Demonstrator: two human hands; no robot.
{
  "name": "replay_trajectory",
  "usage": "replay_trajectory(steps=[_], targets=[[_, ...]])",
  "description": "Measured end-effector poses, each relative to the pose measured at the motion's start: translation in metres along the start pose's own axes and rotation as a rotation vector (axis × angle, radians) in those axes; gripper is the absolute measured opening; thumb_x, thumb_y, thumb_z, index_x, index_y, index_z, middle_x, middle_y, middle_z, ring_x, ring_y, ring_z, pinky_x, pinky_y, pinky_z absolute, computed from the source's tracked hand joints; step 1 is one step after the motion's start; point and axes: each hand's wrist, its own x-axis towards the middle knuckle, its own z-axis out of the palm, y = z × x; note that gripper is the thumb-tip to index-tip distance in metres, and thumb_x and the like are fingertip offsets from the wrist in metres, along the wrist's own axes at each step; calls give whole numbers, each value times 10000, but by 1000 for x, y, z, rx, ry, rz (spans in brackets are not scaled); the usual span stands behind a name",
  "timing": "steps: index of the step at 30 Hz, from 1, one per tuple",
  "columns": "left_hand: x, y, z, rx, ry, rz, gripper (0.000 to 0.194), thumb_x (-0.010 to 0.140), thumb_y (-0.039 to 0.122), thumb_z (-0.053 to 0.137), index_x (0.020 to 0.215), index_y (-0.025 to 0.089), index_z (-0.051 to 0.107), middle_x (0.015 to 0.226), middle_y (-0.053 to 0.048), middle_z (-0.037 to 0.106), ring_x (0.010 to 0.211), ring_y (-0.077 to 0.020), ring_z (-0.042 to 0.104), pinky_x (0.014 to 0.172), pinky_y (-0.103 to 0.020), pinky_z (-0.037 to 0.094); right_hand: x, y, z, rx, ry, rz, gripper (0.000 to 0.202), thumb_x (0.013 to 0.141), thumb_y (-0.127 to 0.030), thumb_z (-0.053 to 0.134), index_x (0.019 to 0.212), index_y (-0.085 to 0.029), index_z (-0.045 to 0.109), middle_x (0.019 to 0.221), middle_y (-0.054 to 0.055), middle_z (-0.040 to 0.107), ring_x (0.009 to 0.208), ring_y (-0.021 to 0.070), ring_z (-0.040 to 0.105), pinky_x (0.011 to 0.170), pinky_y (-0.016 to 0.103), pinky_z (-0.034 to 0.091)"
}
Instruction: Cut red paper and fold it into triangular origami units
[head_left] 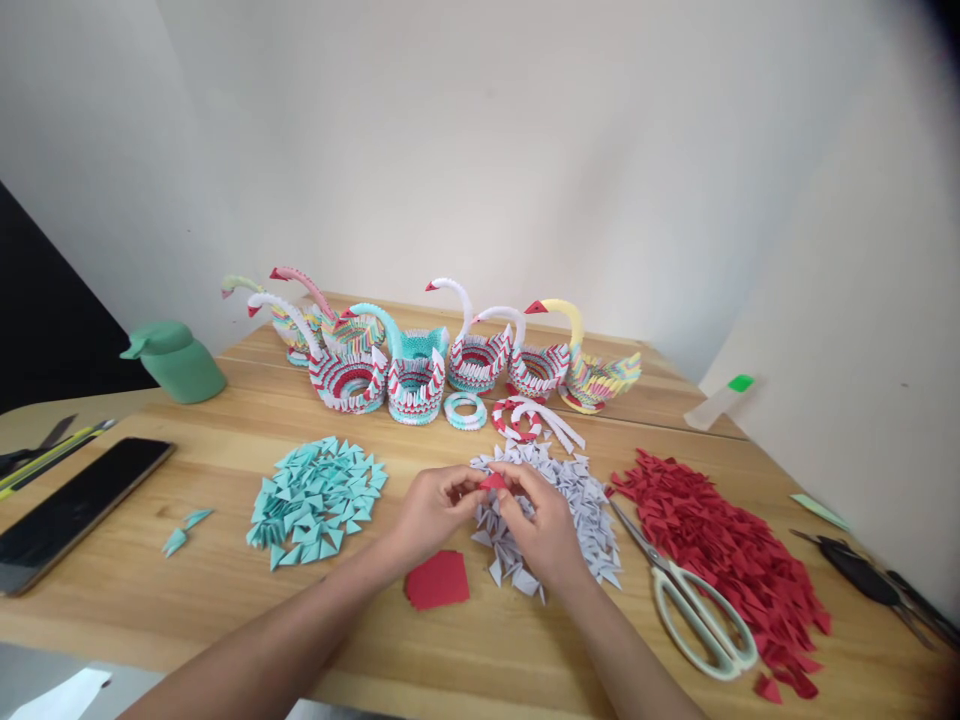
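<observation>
A small folded red paper piece (493, 482) is pinched between both hands above the pile of pale lilac paper triangles (592, 500). My left hand (439, 505) grips its left side with closed fingers, and my right hand (540, 520) holds its right side between thumb and fingers. Just below my left hand, a stack of red paper (437, 580) lies on the wooden table (360, 640). Teal triangles (319, 500) are heaped to the left, red triangles (720, 545) to the right.
Several paper swans (416, 385) stand at the back, with paper rings (465, 411) before them. White-handled scissors (701, 615) lie beside the red heap. On the left are a phone (82, 505) and a green container (180, 365). Dark-handled tools (859, 572) rest at the far right.
</observation>
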Motion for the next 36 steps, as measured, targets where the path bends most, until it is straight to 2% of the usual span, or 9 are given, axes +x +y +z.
replay_trajectory(steps=[10, 19, 28, 36], targets=[[-2, 6, -2, 74, -50, 57, 225, 801, 218, 610, 978, 167, 739, 911, -50, 758, 789, -178, 665, 710, -224, 487, -1, -1, 2, 82, 29, 111, 241, 847, -234, 515, 1035, -193, 661, 859, 44, 714, 779, 187, 671, 739, 299, 525], [-4, 0, -1, 134, 19, 52, 190, 836, 270, 604, 866, 179, 768, 850, -48, 766, 765, -198, 681, 711, -243, 497, -3, -5, 4, 80, 46, 121, 234, 834, -233, 530, 1019, -186, 665, 792, 20, 713, 724, 177, 682, 709, 284, 530], [-4, -1, 3, 29, 32, -3, 213, 823, 291, 584, 848, 170, 758, 809, -45, 752, 757, -201, 667, 714, -260, 501, -4, -8, 6, 63, 70, 119, 214, 832, -235, 531, 997, -198, 663, 775, 19, 717, 703, 180, 676, 683, 283, 526], [-1, 3, 3, -103, 98, -86, 155, 741, 268, 585, 707, 145, 673, 659, -11, 667, 612, -140, 577, 614, -232, 460, -7, -7, 12, 79, 66, 133, 214, 812, -233, 570, 1007, -191, 647, 733, 6, 664, 685, 173, 645, 700, 291, 518]])
